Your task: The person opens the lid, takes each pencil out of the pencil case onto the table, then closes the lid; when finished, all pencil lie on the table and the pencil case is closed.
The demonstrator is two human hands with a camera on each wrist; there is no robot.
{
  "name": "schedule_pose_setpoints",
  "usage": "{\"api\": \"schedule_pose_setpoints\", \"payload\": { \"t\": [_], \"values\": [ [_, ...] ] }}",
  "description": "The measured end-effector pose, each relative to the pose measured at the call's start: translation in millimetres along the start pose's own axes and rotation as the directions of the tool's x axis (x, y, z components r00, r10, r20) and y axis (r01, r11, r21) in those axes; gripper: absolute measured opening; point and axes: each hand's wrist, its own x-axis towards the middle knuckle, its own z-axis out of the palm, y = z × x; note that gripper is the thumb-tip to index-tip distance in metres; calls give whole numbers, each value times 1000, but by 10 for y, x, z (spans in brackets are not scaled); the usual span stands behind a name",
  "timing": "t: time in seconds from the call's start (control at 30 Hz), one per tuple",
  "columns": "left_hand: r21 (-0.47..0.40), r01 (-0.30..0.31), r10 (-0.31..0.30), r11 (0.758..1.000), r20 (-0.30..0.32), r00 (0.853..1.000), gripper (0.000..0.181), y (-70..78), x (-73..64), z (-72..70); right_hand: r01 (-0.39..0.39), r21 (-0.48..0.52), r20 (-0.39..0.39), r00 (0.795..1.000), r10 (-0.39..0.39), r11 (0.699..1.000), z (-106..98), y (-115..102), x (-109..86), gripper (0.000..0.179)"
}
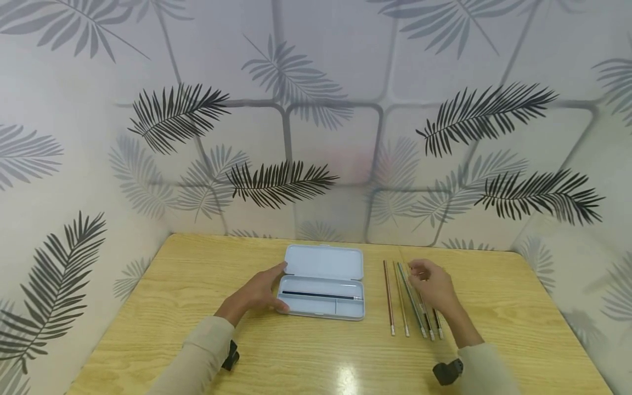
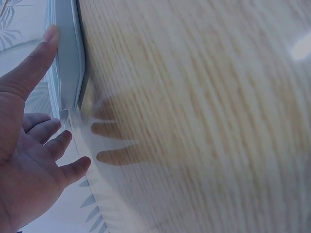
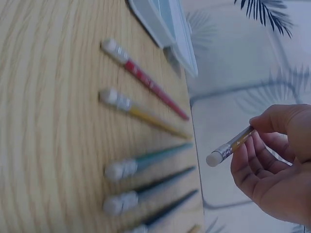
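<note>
A pale blue pencil case (image 1: 323, 315) lies open on the table, with one dark pencil (image 1: 321, 295) in its long compartment. At its left end is my left hand (image 1: 259, 291); the straight thumb (image 2: 36, 65) touches the near edge, while the other fingers are spread loosely beside the case. My right hand (image 3: 277, 170) pinches a pencil (image 3: 233, 144) with a yellowish body and white eraser, raised above the table. Below that hand, several pencils lie in a row, including a red pencil (image 3: 150, 85), a yellow pencil (image 3: 155, 120) and a green pencil (image 3: 155, 158).
The wood-grain table (image 1: 316, 356) is bounded by a leaf-patterned backdrop (image 1: 316, 137) at the back and sides. Behind the tray, the case's hinged lid (image 1: 323, 262) lies folded back. A dark wrist device (image 1: 448, 372) sits on the right forearm.
</note>
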Motion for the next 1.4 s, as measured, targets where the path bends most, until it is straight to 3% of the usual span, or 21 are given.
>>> {"api": "schedule_pose_setpoints", "payload": {
  "t": [0.23, 0.47, 0.67, 0.83, 1.07, 1.27, 1.4],
  "values": [
    [2, 5, -5, 1000, 1, 1000, 115, 6, -7, 6, -130, -77, -13, 992, 129, 989, -255, 283, -191, 34],
    [-1, 3, -3, 1000, 3, 1000, 115, -2, -6, 5, -183, -174, -39, 983, 179, 968, -344, 551, -317, 35],
    [-7, 8, -8, 1000, 5, 1000, 115, 6, 0, 11, -274, -228, -46, 962, 271, 934, -358, 660, -388, 36],
    [4, 0, 0, 1000, 5, 1000, 115, 3, -7, 1, -293, -251, -69, 956, 285, 923, -361, 675, -384, 34],
    [6, 3, -3, 1000, 6, 1000, 115, 0, -17, -14, -232, -231, -45, 973, 227, 945, -354, 518, -272, 38],
    [7, -5, 5, 1000, 6, 1000, 115, 1, -17, -17, -93, -168, 24, 995, 98, 981, -208, 331, -73, 35],
    [9, -10, 10, 1000, 11, 1000, 115, 4, -13, -11, 30, -92, 66, 998, -24, 995, -43, 181, 28, 31]
  ]
}}
